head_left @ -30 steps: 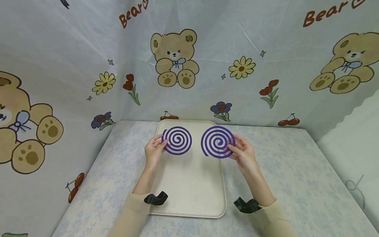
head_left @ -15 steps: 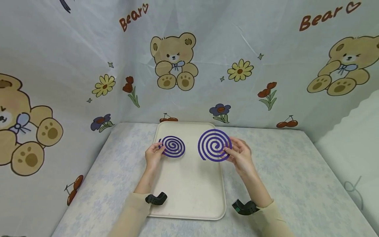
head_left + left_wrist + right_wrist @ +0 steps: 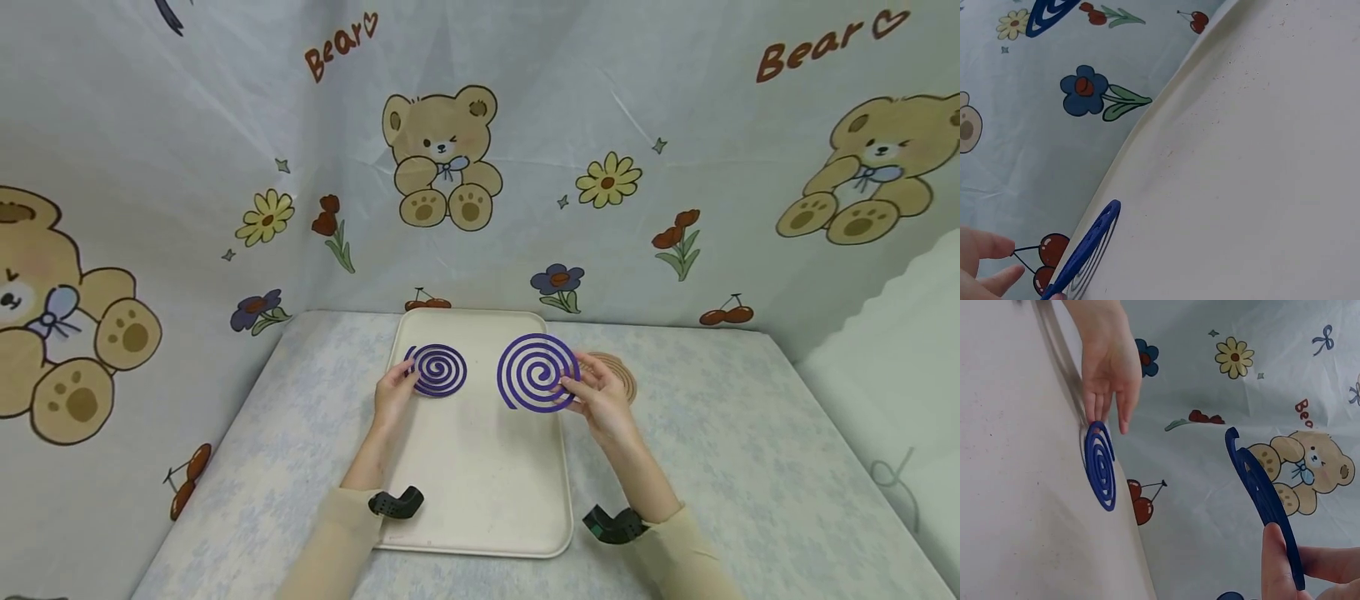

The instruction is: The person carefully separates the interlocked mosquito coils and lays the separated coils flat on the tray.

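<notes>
Low over the back left of a cream tray (image 3: 480, 492), my left hand (image 3: 392, 402) pinches a dark blue mosquito coil (image 3: 1102, 469) by its outer end. That coil lies nearly flat, with a thin shadow on the tray beneath it. A second blue mosquito coil (image 3: 542, 374) stands upright in my right hand (image 3: 606, 408), thumb in front and fingers behind, above the tray's right edge. In the right wrist view this coil shows almost edge-on. Just behind the right hand appears part of a brown mosquito coil (image 3: 628, 382), the rest hidden by the fingers.
A pale blue marbled table (image 3: 720, 450) bears the tray. At the back and left hangs a cloth (image 3: 540, 100) printed with bears and flowers. Each wrist wears a black camera. At the far right a thin cord loop (image 3: 900, 479) shows against a white surface.
The left coil has come down and tipped from facing me to nearly flat. My right hand and its coil have shifted slightly left and down, revealing the brown coil behind it.
</notes>
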`<state>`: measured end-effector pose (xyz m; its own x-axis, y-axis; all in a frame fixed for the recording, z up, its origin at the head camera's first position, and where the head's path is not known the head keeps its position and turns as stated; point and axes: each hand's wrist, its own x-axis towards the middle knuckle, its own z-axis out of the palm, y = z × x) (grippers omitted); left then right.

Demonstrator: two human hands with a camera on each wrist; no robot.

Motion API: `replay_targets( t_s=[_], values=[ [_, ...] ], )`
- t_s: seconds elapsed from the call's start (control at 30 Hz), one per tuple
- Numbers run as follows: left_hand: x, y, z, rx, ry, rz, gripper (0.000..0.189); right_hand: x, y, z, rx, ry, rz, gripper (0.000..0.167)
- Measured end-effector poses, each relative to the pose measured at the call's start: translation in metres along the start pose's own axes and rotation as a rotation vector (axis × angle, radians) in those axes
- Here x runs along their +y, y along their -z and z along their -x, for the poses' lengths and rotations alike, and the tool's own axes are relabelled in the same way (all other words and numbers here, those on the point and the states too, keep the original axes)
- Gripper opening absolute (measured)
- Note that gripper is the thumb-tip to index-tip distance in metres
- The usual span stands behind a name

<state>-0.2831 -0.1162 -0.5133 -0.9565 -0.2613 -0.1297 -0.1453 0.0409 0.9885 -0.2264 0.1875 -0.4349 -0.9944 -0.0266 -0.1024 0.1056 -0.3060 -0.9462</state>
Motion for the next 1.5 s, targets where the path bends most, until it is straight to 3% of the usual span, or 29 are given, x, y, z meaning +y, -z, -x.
replay_targets(
  t_s=[0.1, 0.23, 0.63, 0.87, 1.03, 1.2, 1.4, 1.5],
  values=[
    [-0.002, 0.001, -0.001, -0.029, -0.024, -0.042, 0.042, 0.009, -0.002, -0.006, 0.038, -0.013, 0.017, 0.048],
    [-0.003, 0.001, -0.001, -0.034, -0.043, -0.023, 0.042, 0.025, -0.008, -0.018, 0.096, -0.015, 0.083, 0.051],
    [-0.002, 0.001, 0.004, 0.064, -0.103, 0.01, 0.033, 0.062, -0.016, -0.066, 0.191, -0.032, 0.176, 0.05],
    [-0.002, -0.001, 0.005, -0.054, -0.159, 0.05, 0.035, 0.076, -0.018, -0.082, 0.213, -0.052, 0.198, 0.049],
    [0.001, -0.004, 0.007, -0.103, -0.188, 0.06, 0.035, 0.079, -0.017, -0.086, 0.223, -0.064, 0.193, 0.05],
    [0.003, -0.007, 0.007, -0.114, -0.19, 0.07, 0.034, 0.075, -0.017, -0.083, 0.215, -0.071, 0.279, 0.052],
    [0.008, -0.01, 0.01, -0.12, -0.198, 0.051, 0.034, 0.063, -0.009, -0.073, 0.109, -0.041, 0.363, 0.055],
    [0.016, -0.018, 0.014, -0.128, -0.208, 0.026, 0.033, 0.057, -0.001, -0.07, 0.107, -0.029, 0.364, 0.054]
  ],
)
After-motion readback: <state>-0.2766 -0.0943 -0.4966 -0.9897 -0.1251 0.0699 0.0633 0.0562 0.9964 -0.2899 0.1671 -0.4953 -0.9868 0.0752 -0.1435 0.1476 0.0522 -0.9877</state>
